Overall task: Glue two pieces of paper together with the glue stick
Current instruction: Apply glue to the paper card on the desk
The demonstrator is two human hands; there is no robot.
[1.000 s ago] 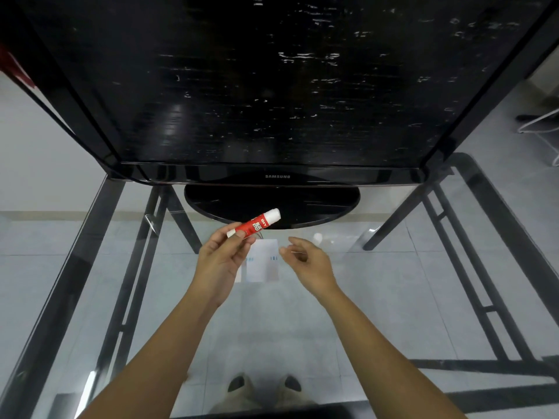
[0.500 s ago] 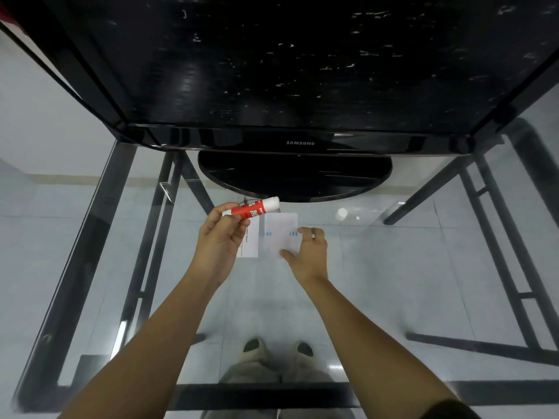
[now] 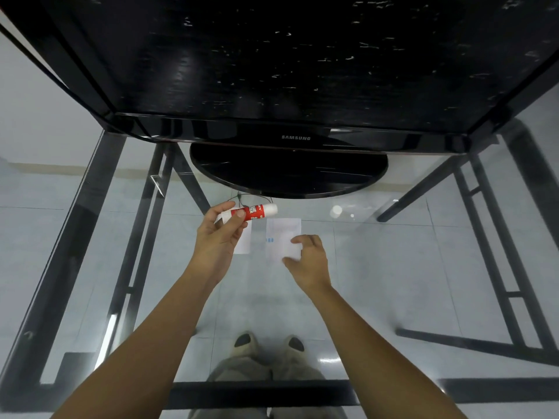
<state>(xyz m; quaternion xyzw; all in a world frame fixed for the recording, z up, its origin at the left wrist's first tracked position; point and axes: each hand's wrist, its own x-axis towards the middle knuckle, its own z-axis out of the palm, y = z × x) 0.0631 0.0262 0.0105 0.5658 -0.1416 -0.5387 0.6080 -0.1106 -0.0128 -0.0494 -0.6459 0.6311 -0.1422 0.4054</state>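
Item: left hand [image 3: 216, 237], fingers closed around the red-and-white capped glue stick [image 3: 251, 212] above the clear glass worktop [image 3: 393, 267]. We risk smearing nothing while capped. Right hand [image 3: 308, 261] pinches the small white paper slip [image 3: 282, 237]; it may slide on glass. Second slip [image 3: 244, 240] lies just left.

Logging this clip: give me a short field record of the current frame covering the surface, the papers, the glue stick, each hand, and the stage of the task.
surface: glass table, with a black monitor on its stand at the far side
papers: two white pieces lying side by side, apart; left paper partly hidden by the hand, right paper
glue stick: red glue stick held roughly level above the papers, white end pointing right
left hand: left hand grips the glue stick
right hand: right hand fingers on the right paper's near corner
stage: papers not yet joined; glue on paper cannot be told
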